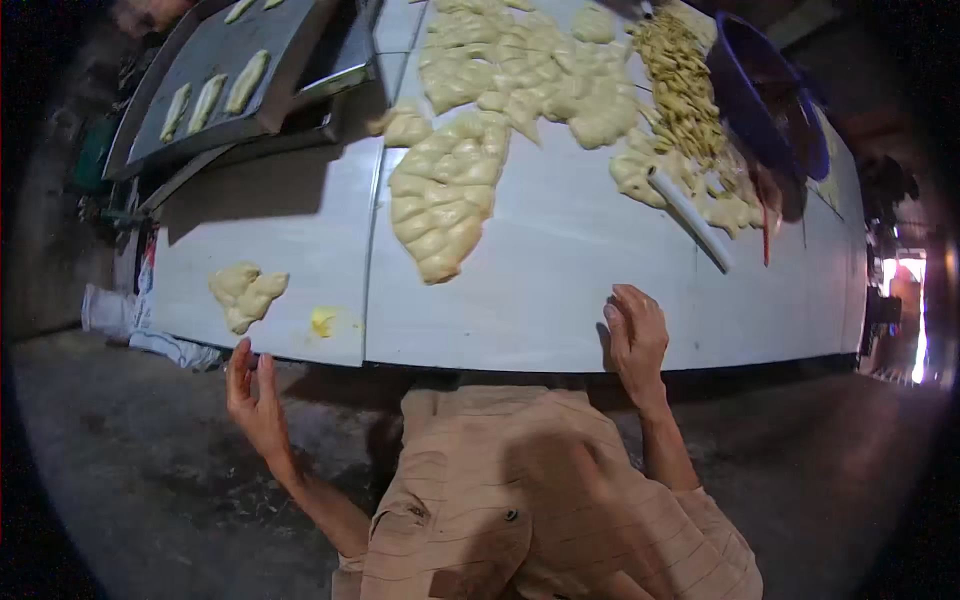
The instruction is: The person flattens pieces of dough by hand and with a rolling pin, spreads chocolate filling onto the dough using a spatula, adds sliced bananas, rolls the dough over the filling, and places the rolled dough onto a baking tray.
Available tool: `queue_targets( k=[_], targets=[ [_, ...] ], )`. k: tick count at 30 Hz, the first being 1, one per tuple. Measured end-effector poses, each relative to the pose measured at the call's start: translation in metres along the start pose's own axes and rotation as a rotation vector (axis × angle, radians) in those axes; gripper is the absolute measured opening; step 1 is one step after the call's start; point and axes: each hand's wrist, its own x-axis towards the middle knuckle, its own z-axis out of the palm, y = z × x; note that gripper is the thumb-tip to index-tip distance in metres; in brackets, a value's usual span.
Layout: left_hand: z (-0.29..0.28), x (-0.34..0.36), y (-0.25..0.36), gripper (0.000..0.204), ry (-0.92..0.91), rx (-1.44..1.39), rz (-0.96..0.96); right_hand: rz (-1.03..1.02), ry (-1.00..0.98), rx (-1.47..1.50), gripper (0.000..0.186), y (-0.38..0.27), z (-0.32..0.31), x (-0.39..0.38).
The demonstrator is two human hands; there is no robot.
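My left hand (258, 400) is at the table's front edge, fingers apart and holding nothing, just below a small pale dough lump (245, 295) and left of a yellow smear (325, 321). My right hand (633, 335) hovers at or rests on the front of the white worktop (520, 320), fingers loosely curved, empty; contact is unclear. A large sheet of scored or bumpy dough (445, 190) lies at the centre, with more dough pieces (550, 65) behind it. A white rolling pin (688, 218) lies right of centre, above my right hand, near a thin red stick (766, 240).
Metal trays (195, 65) with long dough pieces (247, 80) stand at the back left. A purple basin (740, 55) sits at the back right beside a heap of yellow pieces (680, 95) on dough. Pale bags (108, 310) lie beyond the table's left end, near the concrete floor (150, 450).
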Motion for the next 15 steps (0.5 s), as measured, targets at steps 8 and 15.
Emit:
queue_targets(
  k=[8, 15],
  targets=[
    [0.070, -0.008, 0.062, 0.038, -0.243, -0.037, 0.117, -0.358, -0.469, -0.210, 0.081, -0.032, 0.035, -0.026],
    [0.072, 0.007, 0.071, 0.036, -0.336, 0.087, 0.306, 0.066, -0.075, -0.460, 0.086, 0.049, -0.031, -0.059]
  ],
)
